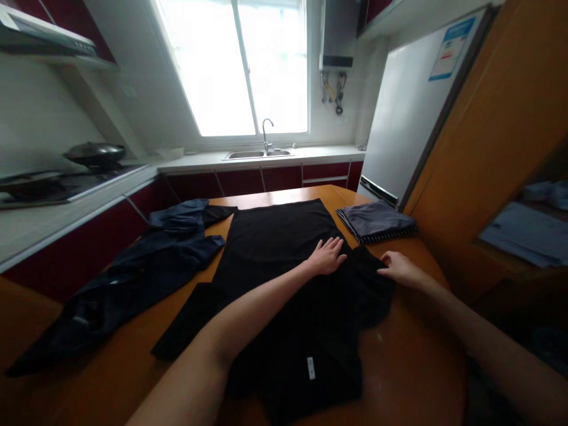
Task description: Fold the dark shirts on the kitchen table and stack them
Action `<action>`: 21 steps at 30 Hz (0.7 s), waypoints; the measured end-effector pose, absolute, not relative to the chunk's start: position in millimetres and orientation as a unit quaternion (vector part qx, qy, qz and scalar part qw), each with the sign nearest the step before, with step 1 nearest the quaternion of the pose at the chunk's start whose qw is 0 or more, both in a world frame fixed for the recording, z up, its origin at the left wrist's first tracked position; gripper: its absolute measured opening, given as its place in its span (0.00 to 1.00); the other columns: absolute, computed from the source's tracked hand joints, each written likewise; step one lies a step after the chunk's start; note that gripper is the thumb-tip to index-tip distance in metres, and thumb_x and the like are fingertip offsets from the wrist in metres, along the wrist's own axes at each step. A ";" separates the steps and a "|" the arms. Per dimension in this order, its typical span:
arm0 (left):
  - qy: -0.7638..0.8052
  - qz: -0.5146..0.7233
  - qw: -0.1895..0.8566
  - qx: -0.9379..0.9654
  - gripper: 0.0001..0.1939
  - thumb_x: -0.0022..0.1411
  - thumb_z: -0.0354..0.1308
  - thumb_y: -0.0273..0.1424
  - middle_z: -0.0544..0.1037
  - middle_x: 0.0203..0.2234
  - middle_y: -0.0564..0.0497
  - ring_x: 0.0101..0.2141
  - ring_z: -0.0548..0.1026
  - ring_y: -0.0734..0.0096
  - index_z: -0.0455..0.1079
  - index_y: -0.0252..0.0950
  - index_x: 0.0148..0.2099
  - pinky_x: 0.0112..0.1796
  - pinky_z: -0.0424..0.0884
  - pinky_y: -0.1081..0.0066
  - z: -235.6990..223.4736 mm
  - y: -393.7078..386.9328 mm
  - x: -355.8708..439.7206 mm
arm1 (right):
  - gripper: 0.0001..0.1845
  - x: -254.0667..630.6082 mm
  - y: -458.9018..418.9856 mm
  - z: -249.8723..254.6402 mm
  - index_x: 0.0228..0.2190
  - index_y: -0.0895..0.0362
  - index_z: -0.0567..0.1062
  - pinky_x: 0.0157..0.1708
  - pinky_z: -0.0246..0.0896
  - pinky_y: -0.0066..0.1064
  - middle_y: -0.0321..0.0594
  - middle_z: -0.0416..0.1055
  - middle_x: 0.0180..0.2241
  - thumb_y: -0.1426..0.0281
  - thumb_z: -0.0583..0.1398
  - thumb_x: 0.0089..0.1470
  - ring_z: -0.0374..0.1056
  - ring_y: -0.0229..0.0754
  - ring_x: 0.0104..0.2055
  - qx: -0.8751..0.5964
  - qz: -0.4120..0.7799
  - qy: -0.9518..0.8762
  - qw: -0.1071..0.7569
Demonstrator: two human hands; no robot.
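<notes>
A black T-shirt [275, 236] lies spread over the wooden table [390, 367], its hem toward the window and its collar end, with a small white label [311, 368], nearest me. My left hand [327, 255] rests flat on the shirt near its right side, fingers spread. At the right sleeve [370, 284], my right hand [399, 269] has thumb and fingers pinched on the sleeve's outer edge. The left sleeve [186, 322] lies out on the other side, partly behind my left forearm.
Dark blue clothing [146, 266] lies loosely heaped along the table's left side. A folded grey garment [377, 219] sits on striped cloth at the back right. Beyond are a sink [257, 155], a stove [53, 183] with a wok [95, 152], and a fridge [412, 112].
</notes>
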State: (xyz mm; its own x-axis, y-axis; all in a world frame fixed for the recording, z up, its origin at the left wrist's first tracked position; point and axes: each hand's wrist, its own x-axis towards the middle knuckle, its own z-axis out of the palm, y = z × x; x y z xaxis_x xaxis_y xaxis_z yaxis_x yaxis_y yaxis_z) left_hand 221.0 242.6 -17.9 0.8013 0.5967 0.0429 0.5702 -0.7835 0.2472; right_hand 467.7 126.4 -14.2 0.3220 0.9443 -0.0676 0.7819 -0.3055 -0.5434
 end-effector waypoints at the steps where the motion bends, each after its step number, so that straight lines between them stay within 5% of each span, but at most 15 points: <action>1: 0.316 0.068 0.096 0.942 0.35 0.74 0.35 0.49 0.47 0.72 0.43 0.71 0.45 0.56 0.44 0.35 0.75 0.67 0.44 0.48 -21.2 239.9 221.3 | 0.15 464.7 125.1 -7.1 0.36 0.62 0.79 0.36 0.69 0.29 0.48 0.80 0.37 0.73 0.68 0.42 0.76 0.46 0.38 -0.774 0.246 -0.534 0.235; 8: 0.341 0.123 0.080 0.928 0.33 0.75 0.30 0.47 0.52 0.71 0.46 0.71 0.48 0.61 0.51 0.36 0.73 0.67 0.49 0.54 -28.7 240.8 218.2 | 0.22 457.6 103.1 50.8 0.46 0.61 0.79 0.36 0.71 0.28 0.45 0.81 0.36 0.75 0.65 0.47 0.77 0.44 0.37 -0.681 0.362 -0.483 0.415; 14: 0.329 0.095 0.070 0.937 0.31 0.75 0.35 0.48 0.53 0.71 0.46 0.70 0.49 0.55 0.57 0.40 0.71 0.66 0.46 0.47 -28.7 241.5 219.1 | 0.23 451.2 99.9 25.6 0.48 0.65 0.78 0.34 0.69 0.30 0.48 0.80 0.36 0.77 0.63 0.48 0.76 0.45 0.34 -0.778 0.262 -0.506 0.265; 17: 0.332 0.112 0.068 0.934 0.29 0.75 0.38 0.47 0.56 0.70 0.46 0.70 0.52 0.55 0.60 0.41 0.69 0.66 0.48 0.46 -29.2 238.4 218.0 | 0.18 453.9 96.5 10.8 0.43 0.65 0.79 0.44 0.67 0.35 0.52 0.79 0.39 0.79 0.62 0.48 0.75 0.51 0.44 -0.806 0.187 -0.524 0.203; 21: 0.297 0.145 0.088 0.940 0.25 0.76 0.40 0.42 0.65 0.66 0.47 0.67 0.58 0.59 0.67 0.40 0.64 0.66 0.52 0.51 -28.5 236.7 220.2 | 0.19 427.0 97.9 9.6 0.50 0.65 0.76 0.53 0.62 0.45 0.61 0.73 0.50 0.71 0.57 0.58 0.68 0.58 0.53 -0.804 -0.012 -0.571 0.167</action>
